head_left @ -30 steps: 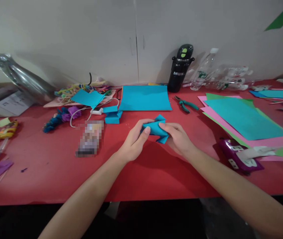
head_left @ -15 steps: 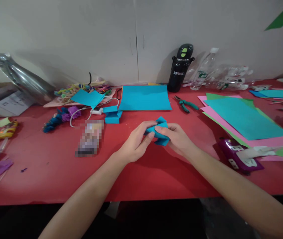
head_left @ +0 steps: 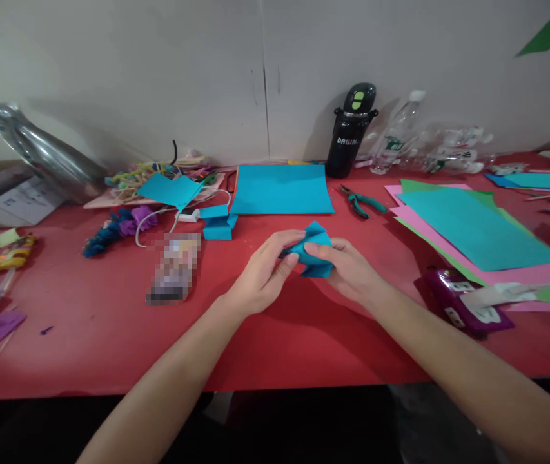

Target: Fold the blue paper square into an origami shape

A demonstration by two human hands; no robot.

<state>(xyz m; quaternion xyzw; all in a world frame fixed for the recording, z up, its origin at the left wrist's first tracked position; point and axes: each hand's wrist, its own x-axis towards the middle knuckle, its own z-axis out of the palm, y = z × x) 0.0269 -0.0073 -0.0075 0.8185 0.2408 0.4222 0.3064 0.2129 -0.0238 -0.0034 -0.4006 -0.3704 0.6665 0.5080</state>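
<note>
A small folded piece of blue paper (head_left: 317, 252) is held up over the red table between both hands. My left hand (head_left: 267, 270) grips its left side, fingers behind and thumb in front. My right hand (head_left: 349, 264) pinches the right side, its thumb pressed on the front face. Parts of the folds are hidden behind the fingers. Another folded blue paper piece (head_left: 218, 223) stands on the table to the left, beyond my left hand. Behind the hands lies a stack of blue paper sheets (head_left: 282, 190).
Pliers (head_left: 362, 202) and a black bottle (head_left: 346, 142) stand out at back right. Sheets of coloured paper (head_left: 482, 232) and a purple power strip (head_left: 465, 303) lie right. A blurred-out phone-like object (head_left: 175, 267), a silver jug (head_left: 52, 154) and a yellow glue gun (head_left: 6, 261) are left.
The held paper has tilted slightly and shifted a little to the right in my hands, with both hands keeping their hold. The things on the table look unmoved.
</note>
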